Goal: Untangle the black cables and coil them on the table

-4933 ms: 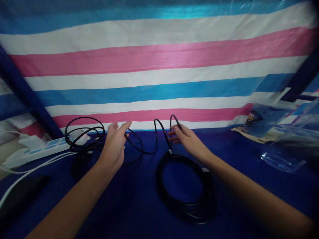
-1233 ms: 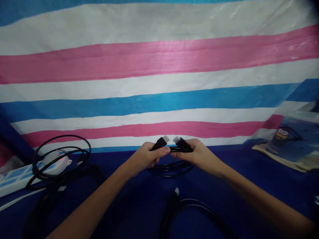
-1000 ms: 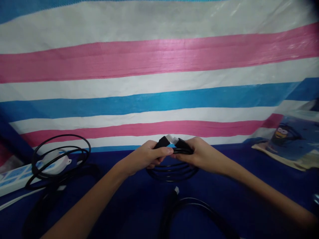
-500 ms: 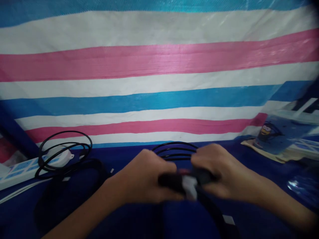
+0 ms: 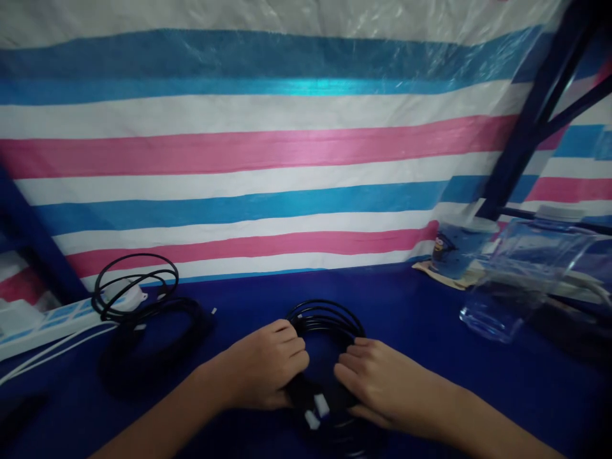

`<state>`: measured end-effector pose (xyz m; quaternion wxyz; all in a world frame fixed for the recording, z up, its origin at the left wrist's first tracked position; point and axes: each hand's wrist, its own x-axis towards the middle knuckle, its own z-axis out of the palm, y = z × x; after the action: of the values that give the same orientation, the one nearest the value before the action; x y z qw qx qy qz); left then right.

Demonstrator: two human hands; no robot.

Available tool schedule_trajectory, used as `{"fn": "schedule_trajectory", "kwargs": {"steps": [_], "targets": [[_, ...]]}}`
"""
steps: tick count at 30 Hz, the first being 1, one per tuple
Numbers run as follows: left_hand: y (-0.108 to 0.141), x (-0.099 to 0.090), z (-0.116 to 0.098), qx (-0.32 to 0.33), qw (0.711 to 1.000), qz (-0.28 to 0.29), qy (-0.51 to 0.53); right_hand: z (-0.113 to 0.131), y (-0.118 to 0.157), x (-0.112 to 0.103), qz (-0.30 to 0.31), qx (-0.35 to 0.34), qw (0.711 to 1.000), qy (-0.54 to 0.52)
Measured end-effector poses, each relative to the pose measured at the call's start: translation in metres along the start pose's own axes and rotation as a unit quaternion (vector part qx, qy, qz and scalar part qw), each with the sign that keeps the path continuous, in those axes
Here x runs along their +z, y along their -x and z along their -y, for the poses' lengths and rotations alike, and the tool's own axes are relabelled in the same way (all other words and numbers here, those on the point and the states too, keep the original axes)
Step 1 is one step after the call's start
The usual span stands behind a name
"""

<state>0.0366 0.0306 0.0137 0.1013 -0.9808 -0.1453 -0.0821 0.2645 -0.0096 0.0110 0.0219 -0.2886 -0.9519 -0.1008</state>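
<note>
A coiled black cable (image 5: 329, 312) lies on the blue tabletop in front of me, its loops arching behind my hands. My left hand (image 5: 268, 364) is closed round the left side of the coil. On the opposite side, my right hand (image 5: 377, 381) grips it with the fingers curled over. Between the hands, near the front of the coil, a dark part carries white tags (image 5: 321, 405); its exact shape is too dark to make out. My palms and the cable inside them are hidden.
Another black cable coil (image 5: 157, 357) lies at left beside a white power strip (image 5: 57, 325) with white cords. At right stand a patterned cup (image 5: 459, 245) and a clear plastic container (image 5: 521, 274). A striped sheet (image 5: 268, 153) hangs behind, with blue frame posts (image 5: 521, 121) at the sides.
Both hands have moved lower, with the coil between them, and the coil now shows more fully. The view has swung right, bringing in more of the clear container and the right post.
</note>
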Motion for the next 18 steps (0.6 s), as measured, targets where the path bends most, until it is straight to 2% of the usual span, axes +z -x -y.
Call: {"fn": "schedule_trajectory", "kwargs": {"steps": [5, 9, 11, 13, 15, 16, 18], "targets": [[0.008, -0.007, -0.006, -0.057, 0.987, 0.011, 0.15, 0.004, -0.001, -0.008, 0.041, 0.024, 0.996, -0.072], [0.014, -0.018, -0.014, -0.084, 0.955, 0.02, 0.283, 0.004, -0.002, -0.032, 0.073, 0.034, 0.98, -0.181], [0.016, -0.021, -0.015, -0.119, 0.93, -0.017, 0.346, 0.003, 0.002, -0.046, 0.078, 0.028, 0.969, -0.233], [0.015, -0.021, -0.012, -0.197, 0.898, -0.111, 0.378, 0.0, 0.006, -0.055, 0.031, 0.051, 0.961, -0.271], [0.008, -0.019, -0.002, -0.313, 0.856, -0.203, 0.357, -0.009, 0.008, -0.053, -0.084, 0.131, 0.948, -0.279], [0.003, -0.017, 0.004, -0.367, 0.841, -0.219, 0.332, -0.015, 0.007, -0.047, -0.145, 0.187, 0.934, -0.269], [-0.008, -0.013, 0.016, -0.439, 0.832, -0.179, 0.288, -0.028, 0.001, -0.026, -0.22, 0.286, 0.9, -0.243]]}}
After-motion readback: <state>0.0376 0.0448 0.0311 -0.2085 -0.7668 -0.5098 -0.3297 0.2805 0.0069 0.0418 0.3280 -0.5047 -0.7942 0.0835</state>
